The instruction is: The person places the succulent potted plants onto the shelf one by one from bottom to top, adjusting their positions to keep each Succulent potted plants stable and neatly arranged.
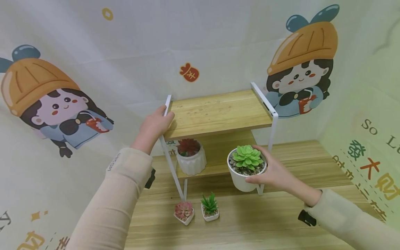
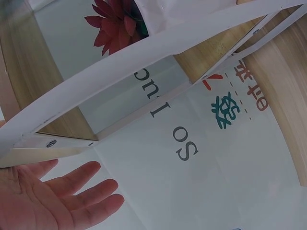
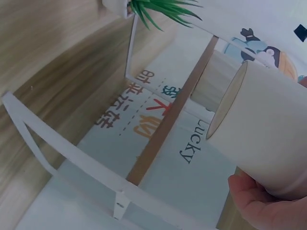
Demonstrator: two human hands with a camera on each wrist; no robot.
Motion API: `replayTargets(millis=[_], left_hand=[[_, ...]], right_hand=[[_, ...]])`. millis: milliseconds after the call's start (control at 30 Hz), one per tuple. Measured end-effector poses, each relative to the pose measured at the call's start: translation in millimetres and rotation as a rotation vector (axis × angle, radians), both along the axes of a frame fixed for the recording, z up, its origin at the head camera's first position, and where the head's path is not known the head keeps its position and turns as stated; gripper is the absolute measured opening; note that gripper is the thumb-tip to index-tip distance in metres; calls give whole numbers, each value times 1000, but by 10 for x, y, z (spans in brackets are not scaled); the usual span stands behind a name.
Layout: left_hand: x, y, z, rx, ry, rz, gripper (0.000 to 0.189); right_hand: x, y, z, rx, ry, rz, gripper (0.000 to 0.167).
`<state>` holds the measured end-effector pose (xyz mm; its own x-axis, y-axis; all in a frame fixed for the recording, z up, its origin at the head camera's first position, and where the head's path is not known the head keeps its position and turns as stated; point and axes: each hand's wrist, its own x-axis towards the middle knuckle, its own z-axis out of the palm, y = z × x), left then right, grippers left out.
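My right hand grips a white round pot of gravel with a green artificial succulent, thumb on the near side. It holds the pot in front of the lower board's right part. The right wrist view shows the pot's bare side and base. My left hand rests against the upper left corner of a two-tier wooden shelf with a white metal frame, its thumb over the top board. Seen from the left wrist, its fingers are nearly straight. A ribbed white pot with a red succulent stands on the lower board's left.
On the wooden table, in front of the shelf's left leg, stand a small white pot with a pink succulent and a square white pot with a spiky green plant. A printed cloth hangs behind and at the sides.
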<state>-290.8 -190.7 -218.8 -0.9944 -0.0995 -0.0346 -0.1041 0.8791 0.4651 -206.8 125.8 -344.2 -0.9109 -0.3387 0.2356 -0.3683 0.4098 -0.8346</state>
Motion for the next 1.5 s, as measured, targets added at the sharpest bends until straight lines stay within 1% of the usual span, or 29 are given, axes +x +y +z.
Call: replayTargets(millis=[100,233,367,467,600,700,833,1100,1500], left_hand=[[1,3,-1,1,2,-2,65],[-10,-1,-3,2,0,-4,65],[-19,-5,-5,1,3,-3,65],[-17,-5,-6,2,9,-4,65],[-12,3,-2,2,11,3,65],[-11,5,-3,1,10,6,65],[-13,1,-12,-3,20,0,65],[-21,1,-20,-3,27,-1,65],[-15,0,-20,8,23,4,65]], right_hand=[[-77,-46,32,26,-21,-14,95],[-207,-106,35,38,-32,-33,94],[-334,-168,2,27,-49,-50,95],[-415,-208,-27,27,-77,-66,99],[-504,-247,-54,21,-95,-81,102],[-562,-258,-73,2,-100,-85,100],[-618,-261,-105,-13,-116,-96,100],[-682,-274,-162,-21,-153,-116,104],[-697,-321,-187,-115,-184,-116,104]])
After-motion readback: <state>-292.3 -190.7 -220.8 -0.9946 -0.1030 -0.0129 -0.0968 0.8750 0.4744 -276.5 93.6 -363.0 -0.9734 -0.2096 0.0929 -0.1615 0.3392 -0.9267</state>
